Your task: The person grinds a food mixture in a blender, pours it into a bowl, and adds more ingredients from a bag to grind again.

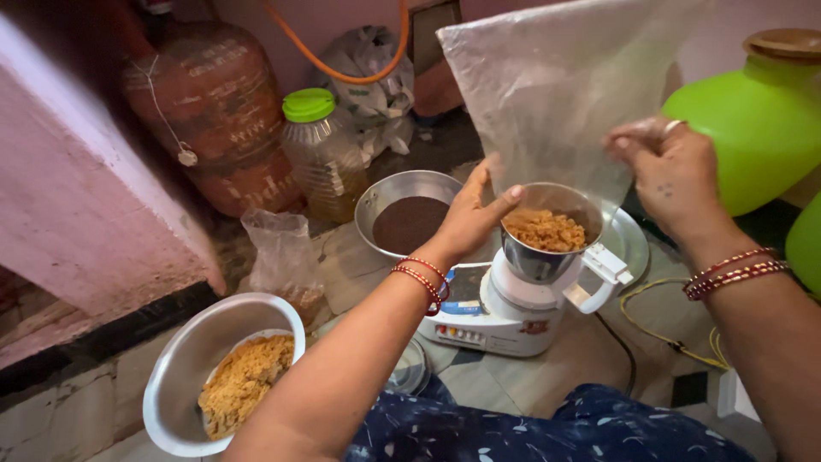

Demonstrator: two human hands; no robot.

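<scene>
While the jar sits on the mixer, findings follow.
Jar: steel, upright on white mixer, holding brown crumbly stuff.
Left hand: open, palm against jar rim, steadying it.
Right hand: pinching clear bag, held above jar.
Surroundings: bowl of same crumbs near left; pan of dark powder behind; oil bottle, gas cylinder beyond.
Obstructions: cord trails right.

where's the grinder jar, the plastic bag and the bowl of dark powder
grinder jar (537,257), head view, on its steel side wall below the brown crumbs
plastic bag (556,77), head view, middle of the clear sheet held up
bowl of dark powder (402,184), head view, on its bare steel rim
</scene>
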